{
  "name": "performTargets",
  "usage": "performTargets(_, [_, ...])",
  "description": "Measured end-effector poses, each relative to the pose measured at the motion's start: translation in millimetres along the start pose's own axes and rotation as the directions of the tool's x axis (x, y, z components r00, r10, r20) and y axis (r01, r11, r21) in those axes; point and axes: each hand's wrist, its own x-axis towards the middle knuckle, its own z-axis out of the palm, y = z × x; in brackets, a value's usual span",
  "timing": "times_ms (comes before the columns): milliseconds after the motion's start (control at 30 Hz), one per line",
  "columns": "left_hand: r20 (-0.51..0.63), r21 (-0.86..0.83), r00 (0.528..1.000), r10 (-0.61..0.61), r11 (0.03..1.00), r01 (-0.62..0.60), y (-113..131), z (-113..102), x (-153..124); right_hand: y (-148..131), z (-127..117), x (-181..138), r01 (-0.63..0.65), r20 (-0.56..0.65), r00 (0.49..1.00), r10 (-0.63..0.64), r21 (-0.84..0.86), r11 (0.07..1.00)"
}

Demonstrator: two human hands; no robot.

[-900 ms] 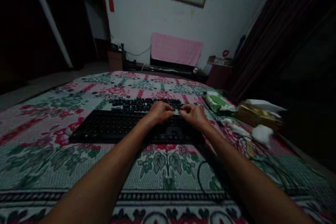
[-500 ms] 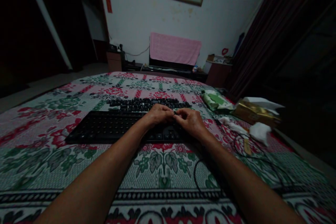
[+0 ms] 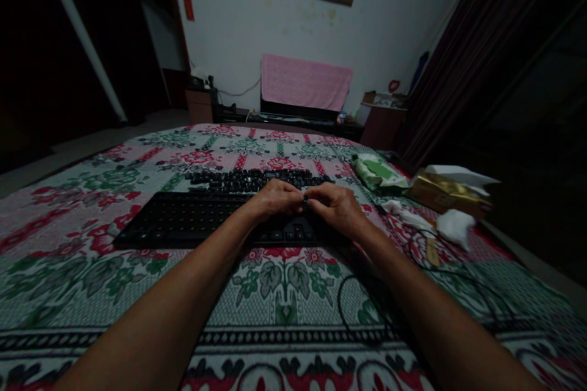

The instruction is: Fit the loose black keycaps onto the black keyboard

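A: The left hand [image 3: 277, 197] and the right hand [image 3: 338, 206] are hovering over the right-hand part of the keyboard [image 3: 183, 214], and their fingertips are meeting!

B: Meeting on what?

A: Both are pinching a tiny dark piece [image 3: 305, 198] between them. It's perhaps a cap, but it's looking too small and dim to be sure.

B: And where is the keyboard sitting?

A: It's lying flat on the flowered cloth [image 3: 287, 290], with the left wrist crossing above its middle and the hands hiding some of the right side.

B: So how far along is all this standing?

A: On my reading, a long way short of a full keyboard! The left stretch is showing rows of small dots where caps seem to be missing, while a few seated keys [image 3: 296, 236] are lining the near edge.

B: And the others?

A: A whole spread of loose caps [image 3: 243, 180] is lying just behind the keyboard — so most spots are waiting bare, by my judgement.

B: Anything happening to the right?

A: A cable [image 3: 342, 302] is looping across the cloth — a green pack [image 3: 378, 172] and a gold box [image 3: 440, 195] are resting beyond, untouched.
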Motion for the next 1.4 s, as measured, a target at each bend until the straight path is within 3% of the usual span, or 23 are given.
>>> performTargets(167, [0.066,0.046,0.998,0.021,0.999,-0.024,-4.0,-1.3,0.9,-0.9,-6.9,0.3,0.091,0.1,0.991,-0.085,-0.06,0.994])
performTargets(333, [0.102,0.085,0.995,0.012,0.996,-0.021,2.5,1.7,-2.5,-3.2,-10.9,-0.5,0.096,0.149,0.985,-0.085,-0.065,0.993])
performTargets(500, [0.115,0.157,0.993,0.017,0.987,-0.035,9.0,5.3,-6.6,0.6,-17.4,-0.9,-0.023,0.232,0.972,0.022,0.001,1.0])
performTargets(700, [0.059,0.218,0.998,0.013,0.976,-0.026,-1.8,5.2,0.1,14.4,-27.5,-10.1,-0.173,0.419,0.902,0.107,0.123,0.977])
performTargets(933, [0.043,0.253,0.999,-0.02,0.968,0.009,-1.7,5.7,-1.0,10.9,-26.1,-22.5,-0.185,0.379,0.915,0.137,0.093,0.978])
performTargets(1067, [0.069,0.249,0.998,0.006,0.968,-0.024,-3.3,6.1,-0.6,11.6,-20.6,-21.7,-0.242,0.414,0.893,0.179,0.105,0.965])
performTargets(1267, [0.114,0.228,0.993,0.035,0.972,-0.061,-4.3,5.7,-0.2,14.3,-14.5,-14.9,-0.333,0.528,0.818,0.228,0.112,0.936])
performTargets(1400, [0.184,0.231,0.982,0.031,0.97,-0.074,-2.4,6.8,-1.8,16.7,-13.1,-13.8,-0.347,0.526,0.82,0.226,0.142,0.927])
